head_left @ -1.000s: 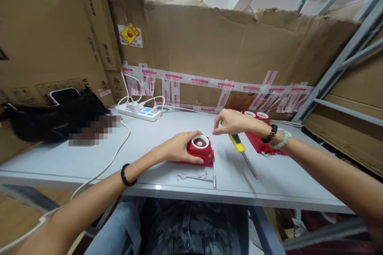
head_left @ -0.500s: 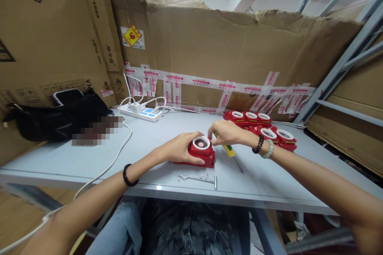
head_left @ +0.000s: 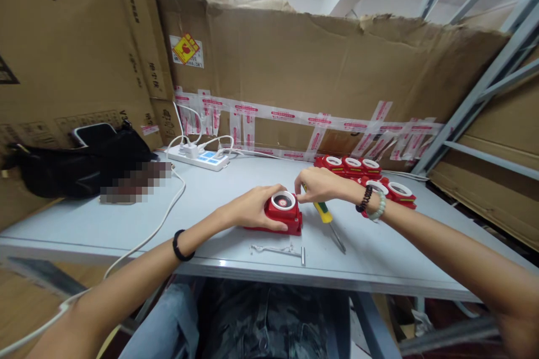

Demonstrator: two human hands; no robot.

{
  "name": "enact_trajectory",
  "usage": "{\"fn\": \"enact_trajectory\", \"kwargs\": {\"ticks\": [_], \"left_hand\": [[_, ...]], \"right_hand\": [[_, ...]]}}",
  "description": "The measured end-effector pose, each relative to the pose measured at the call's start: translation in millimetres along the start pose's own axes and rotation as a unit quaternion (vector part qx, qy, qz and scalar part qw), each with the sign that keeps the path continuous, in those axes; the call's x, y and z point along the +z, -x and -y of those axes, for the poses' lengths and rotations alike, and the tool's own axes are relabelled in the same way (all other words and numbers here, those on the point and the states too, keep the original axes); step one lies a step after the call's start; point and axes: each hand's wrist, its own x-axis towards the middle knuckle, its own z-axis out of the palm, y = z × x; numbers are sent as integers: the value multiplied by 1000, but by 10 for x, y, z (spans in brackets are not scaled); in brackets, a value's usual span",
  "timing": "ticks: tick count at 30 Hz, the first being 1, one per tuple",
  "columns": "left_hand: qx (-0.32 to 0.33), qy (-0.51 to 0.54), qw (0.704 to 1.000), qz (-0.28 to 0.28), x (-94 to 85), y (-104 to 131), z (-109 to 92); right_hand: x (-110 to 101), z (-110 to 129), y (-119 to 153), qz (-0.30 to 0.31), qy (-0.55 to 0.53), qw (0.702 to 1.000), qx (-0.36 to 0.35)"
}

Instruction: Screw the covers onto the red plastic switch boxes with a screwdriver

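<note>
A red box-shaped device (head_left: 283, 215) with a white ring and a dark round face sits on the table before me. Wrapped around its left side, my left hand (head_left: 260, 207) grips it, thumb along the near face. My right hand (head_left: 316, 184) is at the device's right edge, thumb and fingertip pinched close to it; any small part between them is hidden. A screwdriver (head_left: 323, 212) with a yellow and green handle hangs from the curled fingers of that hand, its shaft angled towards me and to the right.
Near the front edge lies a metal T-shaped tool (head_left: 302, 256) beside small scraps. Several similar red devices (head_left: 352, 166) stand at the back right. A white power strip (head_left: 206, 158), its cable (head_left: 166, 219), and a black bag (head_left: 80, 171) with a phone (head_left: 95, 134) occupy the left.
The screwdriver has swung slightly, its shaft now showing more clearly to the right. My right hand has shifted only a little; the left hand and device stay in place.
</note>
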Motion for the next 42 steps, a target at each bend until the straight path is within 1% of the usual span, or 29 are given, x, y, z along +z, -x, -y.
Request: {"fn": "enact_trajectory", "kwargs": {"ticks": [3,19,23,26,42], "left_hand": [[-2,2,1000,-1,0,2,-3],[3,-5,1000,2,3,-7,17],[6,-9,1000,0,7,-7,29],[6,-7,1000,0,12,-7,34],[2,-22,1000,7,-2,-6,12]], "right_hand": [[8,-16,-7,14,-15,1000,-5],[35,-17,-18,-21,-1,1000,-21],[8,-13,-6,-3,-11,1000,-3],[1,-12,-7,9,-16,1000,-8],[40,10,-99,-29,40,998,-46]]}}
